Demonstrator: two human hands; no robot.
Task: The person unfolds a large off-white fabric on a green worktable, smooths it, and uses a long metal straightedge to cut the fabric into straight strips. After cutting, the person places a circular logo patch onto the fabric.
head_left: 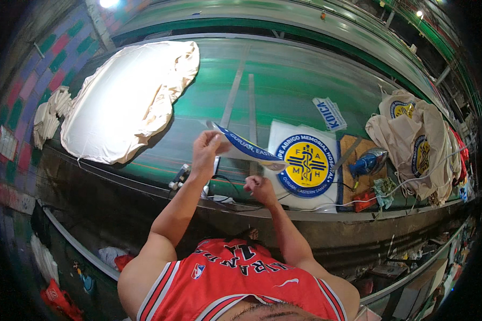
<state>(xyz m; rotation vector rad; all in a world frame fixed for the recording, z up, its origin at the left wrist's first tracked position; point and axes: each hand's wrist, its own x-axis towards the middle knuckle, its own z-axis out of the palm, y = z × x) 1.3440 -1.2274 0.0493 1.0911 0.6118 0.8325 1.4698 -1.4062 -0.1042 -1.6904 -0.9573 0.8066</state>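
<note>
My left hand (202, 155) pinches a curled film sheet (246, 147) by its left end. The sheet has a blue band with pale lettering and stands tilted above the green table (209, 107). Its right end overlaps a stack of clear printed sheets (277, 134), each seen with a round blue-and-yellow emblem. Lower and to the right, near the table's front edge, my right hand (260, 189) is closed with curled fingers. Whatever it may hold is hidden. A dark cable lies close to that hand.
A broad pile of cream cloth (128, 96) lies at left, beside folded cream cloth (51, 115). A small lettered sheet (331, 113) lies behind the stack. At right are a blue iron-like tool (367, 162) on a wooden board (353, 184), a greenish rag (384, 191) and printed cream bags (407, 128).
</note>
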